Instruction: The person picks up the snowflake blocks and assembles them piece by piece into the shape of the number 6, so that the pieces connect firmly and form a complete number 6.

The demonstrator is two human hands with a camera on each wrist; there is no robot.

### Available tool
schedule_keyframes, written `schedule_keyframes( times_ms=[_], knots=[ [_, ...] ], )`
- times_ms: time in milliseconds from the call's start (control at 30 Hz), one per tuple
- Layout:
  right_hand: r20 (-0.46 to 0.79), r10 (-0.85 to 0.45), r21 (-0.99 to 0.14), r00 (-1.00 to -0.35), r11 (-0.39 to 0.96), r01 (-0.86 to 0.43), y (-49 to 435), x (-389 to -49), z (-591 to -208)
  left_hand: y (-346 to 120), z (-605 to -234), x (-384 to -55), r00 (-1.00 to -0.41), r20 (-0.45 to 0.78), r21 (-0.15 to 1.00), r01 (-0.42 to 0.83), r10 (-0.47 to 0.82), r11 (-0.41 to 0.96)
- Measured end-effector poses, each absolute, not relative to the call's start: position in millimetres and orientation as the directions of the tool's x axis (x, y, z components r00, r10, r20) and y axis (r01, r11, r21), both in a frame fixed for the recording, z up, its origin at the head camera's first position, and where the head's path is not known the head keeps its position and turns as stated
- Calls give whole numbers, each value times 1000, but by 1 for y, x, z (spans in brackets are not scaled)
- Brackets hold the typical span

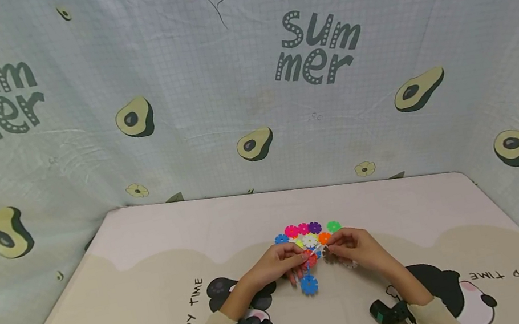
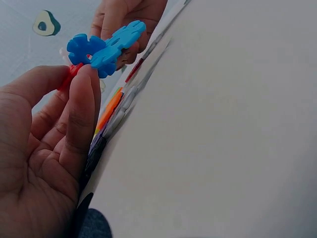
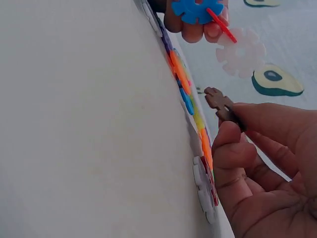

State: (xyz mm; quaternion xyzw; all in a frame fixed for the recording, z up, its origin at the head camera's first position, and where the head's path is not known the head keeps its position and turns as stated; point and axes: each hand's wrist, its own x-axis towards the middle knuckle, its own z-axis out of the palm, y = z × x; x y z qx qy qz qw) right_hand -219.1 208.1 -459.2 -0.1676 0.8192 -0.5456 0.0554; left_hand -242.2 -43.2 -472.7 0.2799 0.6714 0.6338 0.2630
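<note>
My left hand point(image 1: 277, 265) pinches a red snowflake disc point(image 2: 72, 75) between thumb and fingertips. Slotted to it are blue snowflake discs point(image 2: 118, 47) and, on the side seen in the right wrist view, a pale white snowflake disc point(image 3: 241, 52). One blue disc hangs lowest in the head view. My right hand point(image 1: 358, 247) holds a brown snowflake disc point(image 3: 221, 105) by its edge, thumb against finger. In the right wrist view a gap separates that brown disc from the joined pieces. Both hands are close together over the table.
Loose snowflake discs in several colours lie on the table beyond the hands, among them pink point(image 1: 292, 231), purple point(image 1: 315, 227), green point(image 1: 333, 226) and orange point(image 1: 324, 238). The light tablecloth point(image 1: 164, 271) carries printed bears and lettering. A patterned curtain point(image 1: 203, 137) stands behind the table.
</note>
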Motion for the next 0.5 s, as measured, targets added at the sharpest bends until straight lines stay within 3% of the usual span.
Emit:
schedule_keyframes(
  times_ms=[500],
  knots=[
    [-18,-187,-965,-982,261,-32,204,-221,-455,-43,-470,-242,-707,-3,998,47,707,50]
  ],
)
